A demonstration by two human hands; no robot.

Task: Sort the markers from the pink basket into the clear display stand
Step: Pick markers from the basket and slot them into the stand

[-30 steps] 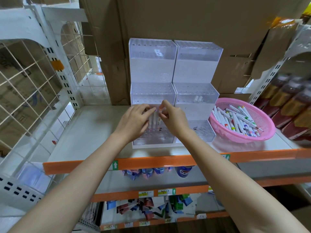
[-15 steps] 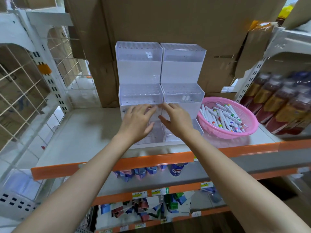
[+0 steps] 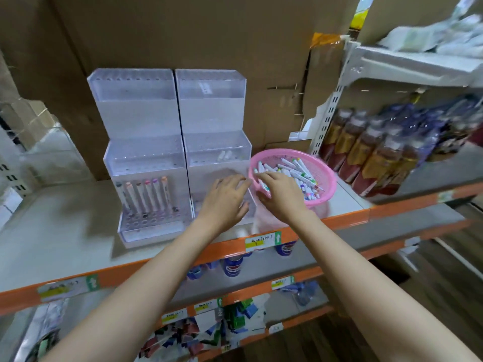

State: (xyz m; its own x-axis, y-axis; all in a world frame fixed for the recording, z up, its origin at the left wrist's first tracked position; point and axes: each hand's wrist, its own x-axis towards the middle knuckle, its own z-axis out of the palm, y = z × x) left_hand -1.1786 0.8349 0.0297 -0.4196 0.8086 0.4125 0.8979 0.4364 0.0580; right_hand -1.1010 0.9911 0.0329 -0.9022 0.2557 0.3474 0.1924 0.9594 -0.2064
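The pink basket (image 3: 328,178) sits on the shelf at the right and holds several white markers (image 3: 300,171) with coloured caps. My right hand (image 3: 281,195) reaches over the basket's left rim, fingers stretched across the markers; a green-capped marker (image 3: 266,188) lies under it. Two clear tiered display stands stand side by side. The left stand (image 3: 141,152) has several markers (image 3: 146,197) upright in its lowest tier. My left hand (image 3: 224,198) hovers with relaxed fingers over the lowest tier of the right stand (image 3: 217,113) and holds nothing.
Brown cardboard boxes (image 3: 235,35) back the shelf. Bottled drinks (image 3: 371,152) fill the shelf to the right of the basket. The orange shelf edge (image 3: 130,269) runs in front. Cans and packets sit on the lower shelves. A white wire rack (image 3: 10,163) stands at the left.
Both hands left the left stand's lowest tier and moved right. My right hand now reaches into the basket. The markers in the left stand are uncovered. The view swung right.
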